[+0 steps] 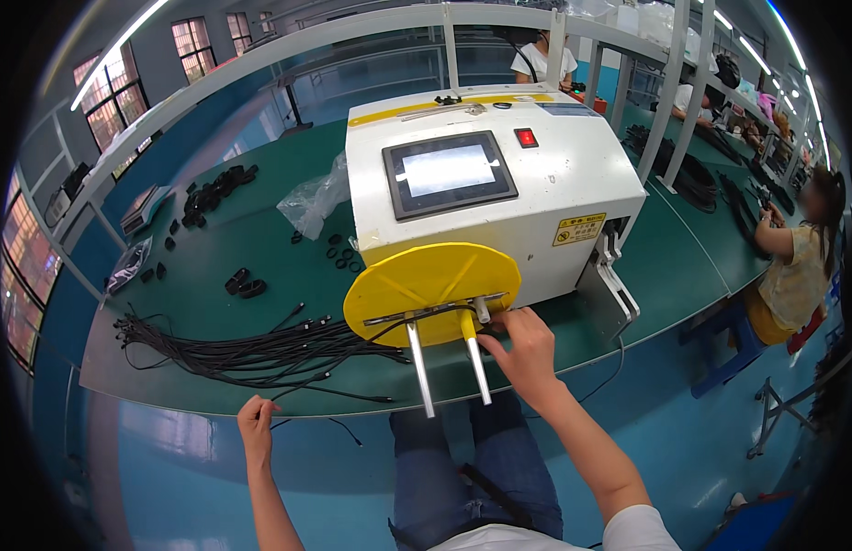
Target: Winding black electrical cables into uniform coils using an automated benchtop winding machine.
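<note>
A white winding machine stands on the green table, with a round yellow disc on its front. Two metal rods stick out from the disc toward me, one with a yellow sleeve at its base. A thin black cable crosses the disc and runs down to the left. My left hand, at the table's front edge, is closed on this cable, and a loose end hangs below it. Beside the disc's right edge, my right hand has its fingers bent at the sleeved rod, pinching dark cable there; the fingertips are partly hidden.
Many black cables lie bundled left of the disc. Black rings, small black parts and a clear plastic bag lie behind them. A metal bracket juts from the machine's right side. Co-workers sit along the right.
</note>
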A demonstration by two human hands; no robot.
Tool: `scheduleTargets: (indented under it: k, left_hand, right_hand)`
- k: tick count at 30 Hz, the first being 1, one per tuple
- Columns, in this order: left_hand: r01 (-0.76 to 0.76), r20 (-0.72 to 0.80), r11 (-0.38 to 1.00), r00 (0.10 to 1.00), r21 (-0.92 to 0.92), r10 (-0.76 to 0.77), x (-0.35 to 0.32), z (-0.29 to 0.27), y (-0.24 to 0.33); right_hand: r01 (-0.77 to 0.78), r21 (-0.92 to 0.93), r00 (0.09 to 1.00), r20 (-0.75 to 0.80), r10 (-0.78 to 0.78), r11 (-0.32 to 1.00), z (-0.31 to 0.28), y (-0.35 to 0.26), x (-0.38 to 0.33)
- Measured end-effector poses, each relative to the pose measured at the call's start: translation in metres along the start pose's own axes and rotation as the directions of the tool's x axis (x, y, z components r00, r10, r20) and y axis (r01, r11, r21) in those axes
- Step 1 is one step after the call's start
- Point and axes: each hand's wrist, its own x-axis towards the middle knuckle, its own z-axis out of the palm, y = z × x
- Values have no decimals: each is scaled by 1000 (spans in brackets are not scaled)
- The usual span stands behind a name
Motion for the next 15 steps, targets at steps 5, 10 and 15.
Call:
scheduleTargets:
  k: [5, 10, 15]
  left_hand:
    - [-9, -20, 1000, 1000, -8, 8, -4, -6, 5]
    - [-5, -29, 1000, 1000, 6, 5, -7, -7, 6]
    - [-41, -38, 999, 998, 18, 42, -6, -6, 5]
  right_hand:
    - [-53, 30, 998, -33, 54, 998, -9, 7, -14]
    - [-65, 49, 998, -1, 66, 997, -11, 12, -29]
    - [-82, 61, 996, 48, 79, 995, -12, 11, -37]
